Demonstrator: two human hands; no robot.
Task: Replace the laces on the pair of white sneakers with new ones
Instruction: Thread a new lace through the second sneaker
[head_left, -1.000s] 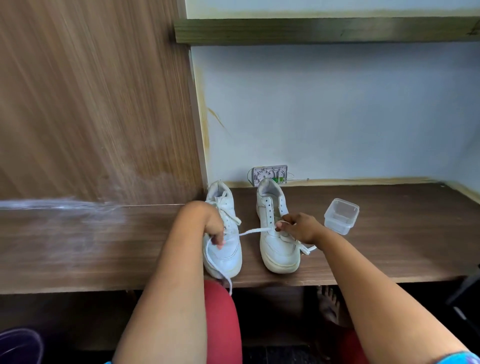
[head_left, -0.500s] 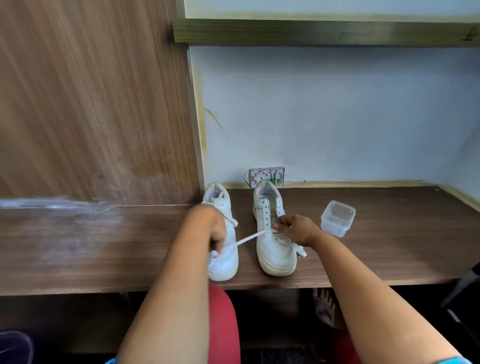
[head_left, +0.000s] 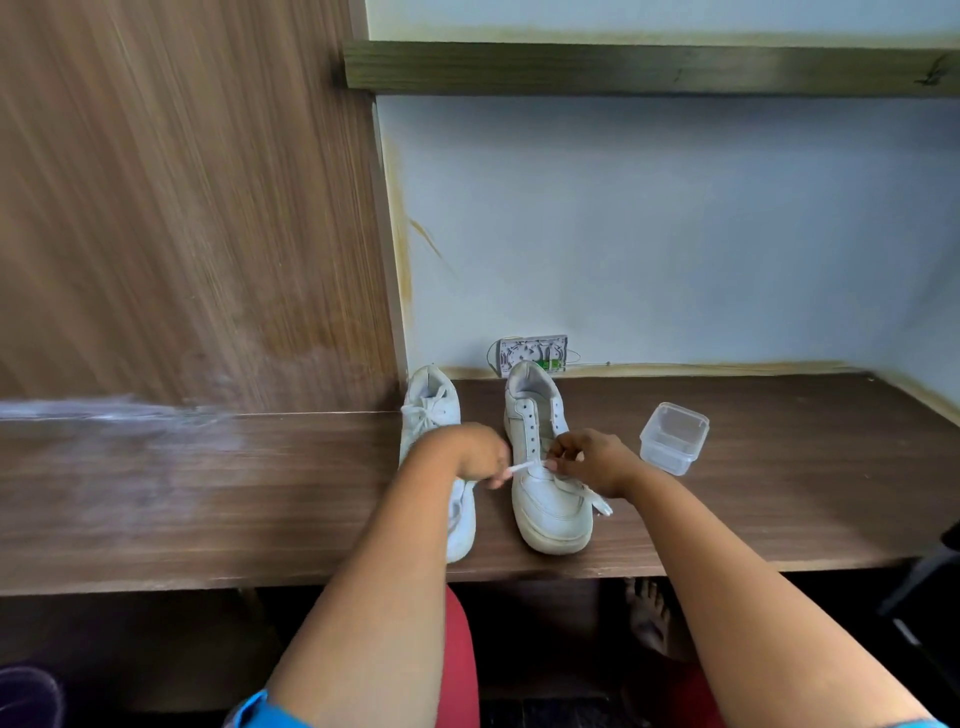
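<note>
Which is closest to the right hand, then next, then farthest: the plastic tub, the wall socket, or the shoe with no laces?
From the right hand:
1. Unlaced shoe: directly under it, touching.
2. Plastic tub: just to its right on the desk.
3. Wall socket: behind the shoes, on the back wall.

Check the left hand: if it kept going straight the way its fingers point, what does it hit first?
The left hand pinches the lace with fingers aimed rightward. Going straight on, it would probably first meet the right sneaker at its eyelet row, then the right hand. Depth from one view is uncertain.
</note>
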